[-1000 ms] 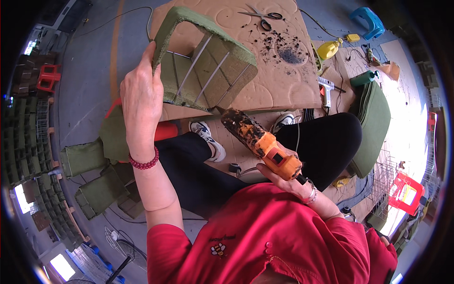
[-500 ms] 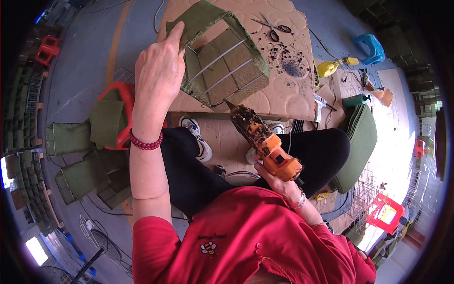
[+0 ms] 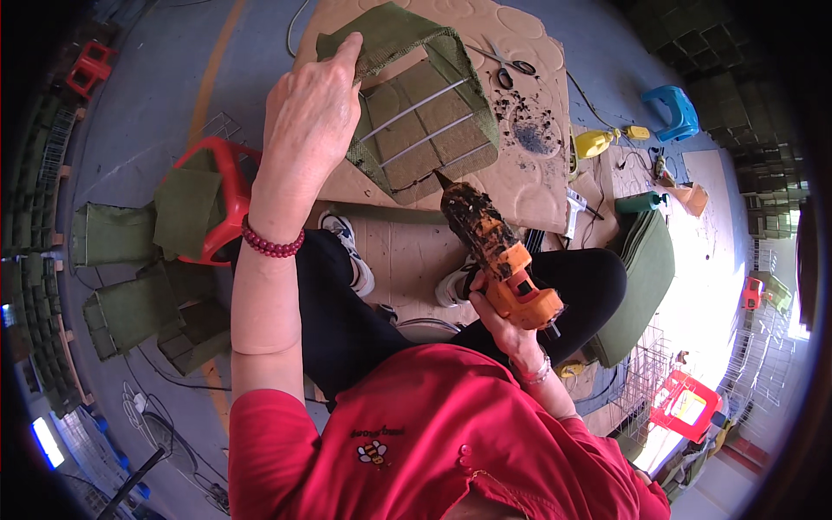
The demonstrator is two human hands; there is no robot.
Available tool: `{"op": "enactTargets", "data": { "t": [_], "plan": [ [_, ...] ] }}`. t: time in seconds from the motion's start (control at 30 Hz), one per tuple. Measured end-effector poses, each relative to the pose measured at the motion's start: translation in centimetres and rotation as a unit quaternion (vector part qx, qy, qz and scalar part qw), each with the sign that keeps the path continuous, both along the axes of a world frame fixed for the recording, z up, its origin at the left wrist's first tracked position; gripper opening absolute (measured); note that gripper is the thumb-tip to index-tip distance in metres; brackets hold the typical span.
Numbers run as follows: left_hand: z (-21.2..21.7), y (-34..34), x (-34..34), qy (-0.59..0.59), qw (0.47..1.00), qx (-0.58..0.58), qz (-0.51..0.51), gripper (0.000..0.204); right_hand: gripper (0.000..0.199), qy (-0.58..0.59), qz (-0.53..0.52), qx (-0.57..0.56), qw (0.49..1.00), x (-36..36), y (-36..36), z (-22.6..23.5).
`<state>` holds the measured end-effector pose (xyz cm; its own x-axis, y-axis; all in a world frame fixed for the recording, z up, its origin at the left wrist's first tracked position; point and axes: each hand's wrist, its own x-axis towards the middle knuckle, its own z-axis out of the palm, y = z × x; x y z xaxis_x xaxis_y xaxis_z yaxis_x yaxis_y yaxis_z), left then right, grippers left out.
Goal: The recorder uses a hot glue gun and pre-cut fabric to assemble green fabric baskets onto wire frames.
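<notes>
here, left hand pinches coarse green fabric basket.

The right hand is mostly hidden behind the orange glue gun. The left hand covers one corner of the green fabric basket.

the left hand rests on the fabric-covered wire basket, which lies on the cardboard sheet. the glue gun in the right hand sits right of and nearer than the left hand, its nozzle just beside the basket. scissors lie beyond, a stool left.
</notes>
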<state>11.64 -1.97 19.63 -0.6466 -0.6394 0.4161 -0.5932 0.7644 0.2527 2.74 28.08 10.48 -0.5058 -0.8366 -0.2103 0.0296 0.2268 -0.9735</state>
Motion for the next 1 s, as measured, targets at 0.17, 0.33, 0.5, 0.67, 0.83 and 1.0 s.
{"op": "enactTargets", "data": {
  "t": [0.17,0.33,0.5,0.67,0.83,1.0],
  "plan": [
    [0.2,0.2,-0.3,-0.007,1.0,0.012,0.008,0.045,0.018,-0.001,0.032,0.04,0.999,-0.2,0.0,0.0],
    [0.0,0.0,-0.4,-0.001,1.0,0.011,0.005,0.046,0.015,0.004,0.031,0.061,0.998,0.2,0.0,-0.4],
    [-0.1,-0.1,-0.3,-0.006,1.0,0.004,0.002,0.046,0.017,0.057,0.012,0.044,0.997,-0.3,0.1,-0.5],
    [0.0,-0.2,-0.2,-0.002,1.0,0.002,0.002,0.045,0.017,0.017,-0.034,0.037,0.999,-1.1,0.6,-1.0],
    [0.0,-0.2,-0.3,-0.004,1.0,0.0,0.0,0.046,0.015,0.027,-0.022,0.039,0.999,-1.2,0.7,-1.3],
    [-0.1,-0.2,-0.3,-0.005,1.0,-0.009,-0.012,0.048,0.019,0.071,0.016,0.034,0.997,-0.1,0.2,-0.7]
  ]
}}
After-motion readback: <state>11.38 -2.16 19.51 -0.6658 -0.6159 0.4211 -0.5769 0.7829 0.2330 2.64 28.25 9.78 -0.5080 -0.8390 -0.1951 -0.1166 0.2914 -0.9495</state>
